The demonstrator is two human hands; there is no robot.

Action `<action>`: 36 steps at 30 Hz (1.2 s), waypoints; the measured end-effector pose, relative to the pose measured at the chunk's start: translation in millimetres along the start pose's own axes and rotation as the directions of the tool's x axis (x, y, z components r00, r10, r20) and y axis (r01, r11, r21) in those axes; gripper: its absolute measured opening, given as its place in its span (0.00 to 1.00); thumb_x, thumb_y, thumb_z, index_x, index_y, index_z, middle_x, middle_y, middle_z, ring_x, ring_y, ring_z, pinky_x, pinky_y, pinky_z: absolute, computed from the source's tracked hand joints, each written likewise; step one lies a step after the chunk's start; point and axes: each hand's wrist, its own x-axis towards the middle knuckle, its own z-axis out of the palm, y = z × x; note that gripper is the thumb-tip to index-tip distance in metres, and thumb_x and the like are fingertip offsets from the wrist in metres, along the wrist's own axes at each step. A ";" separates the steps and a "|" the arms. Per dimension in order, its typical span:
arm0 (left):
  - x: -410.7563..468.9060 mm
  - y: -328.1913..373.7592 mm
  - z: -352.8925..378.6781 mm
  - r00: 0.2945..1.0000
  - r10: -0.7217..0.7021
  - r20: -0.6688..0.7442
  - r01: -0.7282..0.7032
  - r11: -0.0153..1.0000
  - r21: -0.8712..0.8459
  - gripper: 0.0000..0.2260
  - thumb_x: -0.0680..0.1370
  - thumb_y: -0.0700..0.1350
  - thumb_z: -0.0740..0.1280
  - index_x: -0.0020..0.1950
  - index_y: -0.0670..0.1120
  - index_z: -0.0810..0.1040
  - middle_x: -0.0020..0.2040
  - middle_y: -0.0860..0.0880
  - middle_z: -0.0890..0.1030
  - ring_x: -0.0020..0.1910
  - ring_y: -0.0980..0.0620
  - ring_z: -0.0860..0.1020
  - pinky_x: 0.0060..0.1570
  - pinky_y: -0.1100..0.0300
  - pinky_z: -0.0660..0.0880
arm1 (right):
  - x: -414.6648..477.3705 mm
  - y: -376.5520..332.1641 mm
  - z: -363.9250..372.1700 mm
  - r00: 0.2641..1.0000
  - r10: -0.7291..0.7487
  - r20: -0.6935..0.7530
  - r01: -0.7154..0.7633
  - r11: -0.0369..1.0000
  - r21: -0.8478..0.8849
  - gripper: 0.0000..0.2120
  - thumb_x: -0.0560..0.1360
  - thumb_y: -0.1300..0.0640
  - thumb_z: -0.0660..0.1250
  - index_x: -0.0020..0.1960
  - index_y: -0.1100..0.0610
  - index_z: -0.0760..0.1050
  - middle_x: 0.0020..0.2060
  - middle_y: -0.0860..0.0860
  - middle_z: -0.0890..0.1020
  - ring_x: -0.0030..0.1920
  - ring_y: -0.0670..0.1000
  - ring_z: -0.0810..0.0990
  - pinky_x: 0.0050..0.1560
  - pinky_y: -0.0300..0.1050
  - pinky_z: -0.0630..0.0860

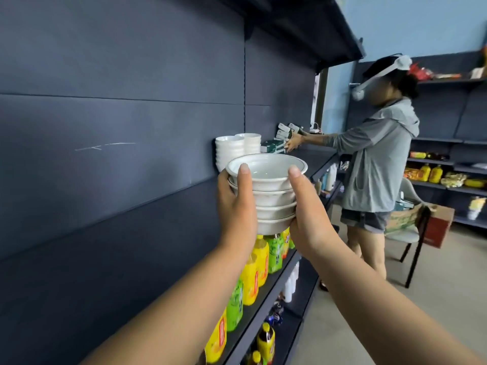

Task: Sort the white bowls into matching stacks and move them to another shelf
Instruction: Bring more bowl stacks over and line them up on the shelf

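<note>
I hold a stack of several white bowls with thin dark rims (272,196) in the air in front of the dark shelving. My left hand (235,209) clasps its left side with the thumb over the top rim. My right hand (307,214) clasps its right side the same way. Behind the stack, two taller stacks of plain white bowls (237,148) stand side by side on the upper shelf (320,162) against the back panel.
A person in a grey hoodie (379,164) stands to the right, reaching to small boxes (279,140) on the same shelf. Yellow and green drink bottles (259,262) line the shelf below. A chair (411,233) and cardboard box (437,225) stand on the floor at right.
</note>
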 end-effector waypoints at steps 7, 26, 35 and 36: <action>76.3 -57.6 14.6 1.000 -0.015 -0.020 0.016 0.999 0.039 0.14 0.75 0.56 0.60 0.55 0.49 0.71 0.50 0.52 0.78 0.49 0.57 0.78 0.49 0.62 0.75 | 94.7 50.2 -7.5 0.996 0.038 0.078 -0.043 0.997 0.062 0.30 0.67 0.35 0.62 0.61 0.53 0.73 0.56 0.50 0.81 0.57 0.48 0.79 0.61 0.51 0.72; 238.4 -201.9 7.4 0.956 0.113 -0.269 -0.001 0.924 0.383 0.08 0.74 0.58 0.56 0.50 0.57 0.67 0.49 0.61 0.74 0.44 0.75 0.74 0.44 0.78 0.69 | 315.6 194.4 -6.7 0.747 0.140 0.650 -0.189 0.982 0.005 0.33 0.61 0.39 0.69 0.64 0.43 0.63 0.62 0.41 0.74 0.62 0.39 0.73 0.66 0.44 0.68; 280.6 -250.3 -0.6 0.915 0.152 -0.374 0.042 0.886 0.462 0.20 0.69 0.61 0.59 0.57 0.53 0.67 0.54 0.56 0.75 0.51 0.68 0.74 0.48 0.77 0.69 | 378.1 241.7 -0.1 0.615 0.177 0.768 -0.237 0.971 -0.034 0.39 0.59 0.43 0.73 0.66 0.45 0.61 0.61 0.41 0.75 0.61 0.39 0.74 0.63 0.39 0.70; 282.1 -253.6 -2.0 0.913 0.149 -0.380 0.048 0.885 0.463 0.18 0.69 0.60 0.59 0.56 0.54 0.67 0.55 0.56 0.75 0.50 0.69 0.74 0.49 0.77 0.69 | 381.3 245.8 1.1 0.608 0.186 0.772 -0.246 0.969 -0.040 0.40 0.59 0.43 0.73 0.67 0.45 0.61 0.62 0.42 0.75 0.62 0.39 0.73 0.65 0.42 0.69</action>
